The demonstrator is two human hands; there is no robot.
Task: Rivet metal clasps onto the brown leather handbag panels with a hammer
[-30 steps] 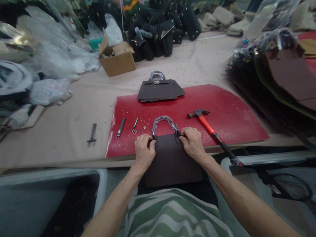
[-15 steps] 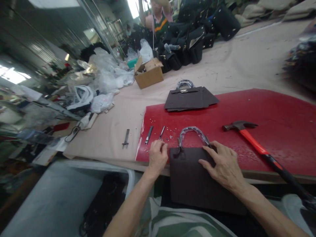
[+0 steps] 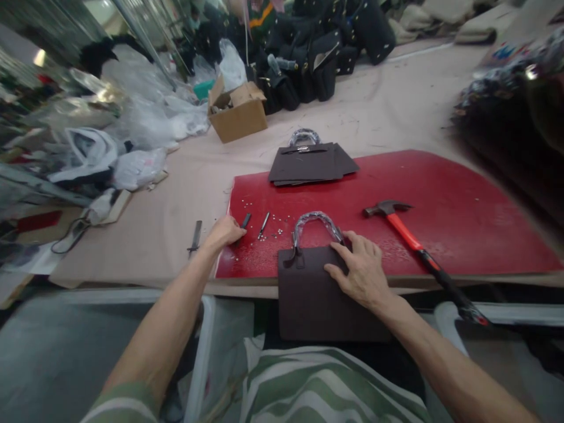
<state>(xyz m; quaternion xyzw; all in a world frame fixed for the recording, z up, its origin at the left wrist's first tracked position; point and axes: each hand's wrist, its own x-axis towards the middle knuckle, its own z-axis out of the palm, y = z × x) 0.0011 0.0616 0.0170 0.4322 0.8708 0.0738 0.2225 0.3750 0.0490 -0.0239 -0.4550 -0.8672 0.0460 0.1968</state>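
A dark brown bag panel (image 3: 317, 311) with a plastic-wrapped handle (image 3: 315, 217) lies over the table's front edge. My right hand (image 3: 361, 270) grips its upper right part, thumb on the face and fingers around the handle's right end, which they hide. Left of the panel, my left hand (image 3: 227, 230) has thumb and fingertips closed on the near end of a flat dark metal tool (image 3: 247, 220). A slim metal rod (image 3: 264, 224) and several tiny bright pieces (image 3: 279, 231) lie beside it on the red sheet (image 3: 423, 188).
A claw hammer (image 3: 405, 232) lies on the right, its handle past the edge. More brown panels (image 3: 306, 164) stand stacked behind. A caliper-like tool (image 3: 195, 236) is at left. Farther back are a cardboard box (image 3: 240, 120) and black bags (image 3: 304, 70). Grey bins (image 3: 207, 352) stand below the table.
My left hand has moved left from beside the panel to the flat metal tool and closed on it. My right hand stays on the panel. The camera view has shifted right.
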